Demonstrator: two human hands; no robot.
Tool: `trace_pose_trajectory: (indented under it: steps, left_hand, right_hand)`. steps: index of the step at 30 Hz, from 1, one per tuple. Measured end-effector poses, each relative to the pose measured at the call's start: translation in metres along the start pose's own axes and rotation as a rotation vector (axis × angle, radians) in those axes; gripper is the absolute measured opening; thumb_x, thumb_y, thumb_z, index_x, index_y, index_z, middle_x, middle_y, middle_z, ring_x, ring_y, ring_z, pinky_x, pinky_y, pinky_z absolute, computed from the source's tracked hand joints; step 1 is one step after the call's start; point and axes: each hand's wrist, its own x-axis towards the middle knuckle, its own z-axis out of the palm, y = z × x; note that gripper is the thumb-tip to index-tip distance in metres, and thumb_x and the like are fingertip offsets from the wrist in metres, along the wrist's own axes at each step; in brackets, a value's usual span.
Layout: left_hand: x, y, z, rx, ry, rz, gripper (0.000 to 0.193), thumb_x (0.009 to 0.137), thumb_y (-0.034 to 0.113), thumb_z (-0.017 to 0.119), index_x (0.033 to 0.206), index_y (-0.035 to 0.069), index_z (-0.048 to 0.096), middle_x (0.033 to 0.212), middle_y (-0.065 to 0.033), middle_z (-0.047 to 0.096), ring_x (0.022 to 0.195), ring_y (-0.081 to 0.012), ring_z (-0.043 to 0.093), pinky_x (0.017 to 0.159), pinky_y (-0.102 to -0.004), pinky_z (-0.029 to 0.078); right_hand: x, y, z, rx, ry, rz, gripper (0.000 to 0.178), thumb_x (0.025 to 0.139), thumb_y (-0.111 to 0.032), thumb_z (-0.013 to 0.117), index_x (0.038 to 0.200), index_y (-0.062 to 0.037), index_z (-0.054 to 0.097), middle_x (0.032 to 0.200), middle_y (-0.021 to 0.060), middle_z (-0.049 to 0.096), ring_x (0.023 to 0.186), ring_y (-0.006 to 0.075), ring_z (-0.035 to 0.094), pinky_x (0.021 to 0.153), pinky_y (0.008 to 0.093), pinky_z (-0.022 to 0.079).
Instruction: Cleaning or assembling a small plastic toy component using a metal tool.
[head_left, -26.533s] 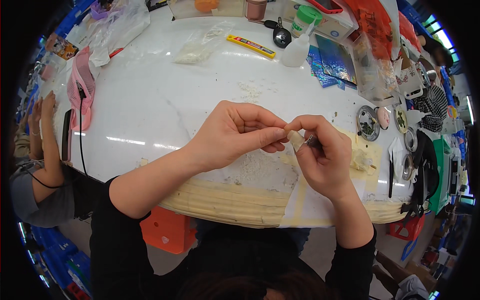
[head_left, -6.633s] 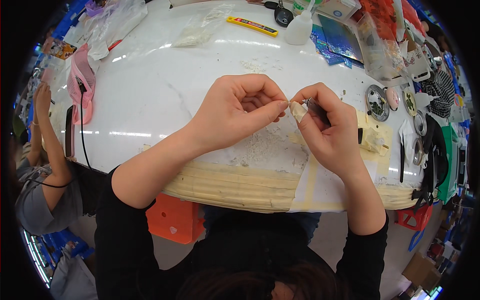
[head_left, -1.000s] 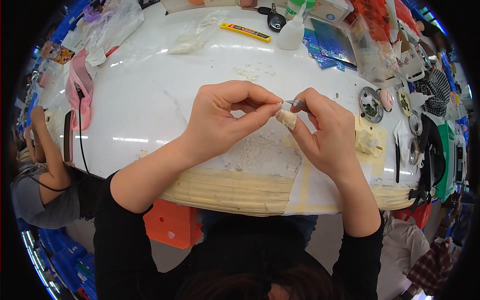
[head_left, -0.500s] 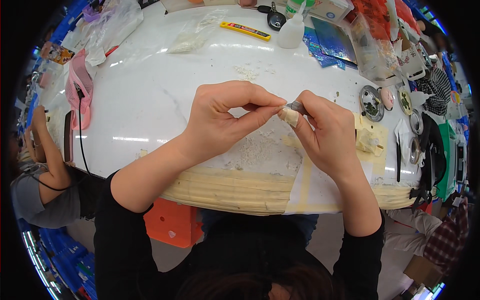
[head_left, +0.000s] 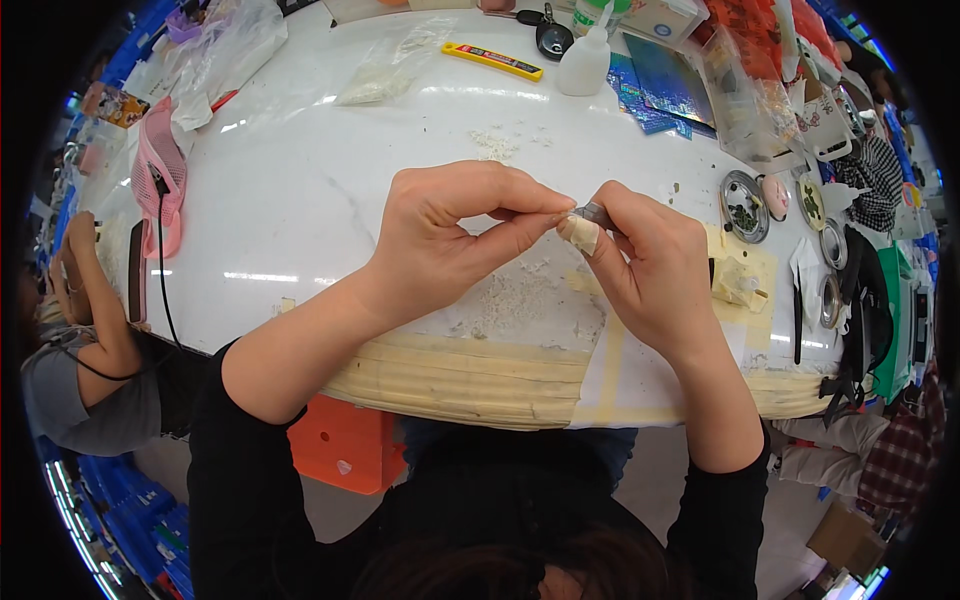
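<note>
Above the middle of the white table, my two hands meet at the fingertips. My left hand [head_left: 440, 225] is closed in a pinch of thumb and forefinger; whatever is between them is too small to make out. Gripped in my right hand [head_left: 655, 260] is a small grey metal blade [head_left: 594, 214], its tip at the left fingertips. Beige tape [head_left: 581, 235] wraps my right thumb. White crumbs [head_left: 510, 300] are scattered on the table below my hands, with more white crumbs [head_left: 492, 143] beyond them.
A yellow cutter case [head_left: 492, 61] and a white squeeze bottle [head_left: 583, 65] stand at the far side. Small metal dishes [head_left: 745, 207] and a black-handled tool [head_left: 797, 320] lie right. Beige tape [head_left: 460, 385] covers the near edge. Another person's arm [head_left: 100, 310] is at left.
My hands have stayed almost exactly in place, still meeting at the blade. At the far right, the person in a checked shirt has shifted slightly.
</note>
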Motion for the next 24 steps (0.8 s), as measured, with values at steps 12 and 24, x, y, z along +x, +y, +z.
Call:
trace_pose_trajectory:
  steps: [12,24]
  left_hand:
    - [0.0010,0.0012,-0.0007,0.060,-0.003,0.040,0.021,0.083,-0.007,0.068,0.102,0.002,0.073,0.086,-0.0086,0.072,0.076,-0.0128,0.068,0.067,-0.0228,0.052]
    - [0.0002,0.0008,-0.0009,0.043,-0.004,0.032,0.021,0.083,-0.008,0.067,0.102,0.001,0.073,0.086,-0.0085,0.072,0.077,-0.0129,0.068,0.068,-0.0233,0.052]
  right_hand:
    - [-0.0010,-0.0010,-0.0022,0.056,-0.026,0.013,0.017,0.085,-0.018,0.068,0.076,-0.0078,0.058,0.060,0.0060,0.058,0.052,0.0256,0.057,0.047,0.0357,0.042]
    - [-0.0014,-0.0019,-0.0025,0.056,-0.006,-0.015,0.017,0.084,-0.019,0.068,0.076,-0.0077,0.058,0.061,0.0055,0.059,0.053,0.0248,0.058,0.047,0.0350,0.042]
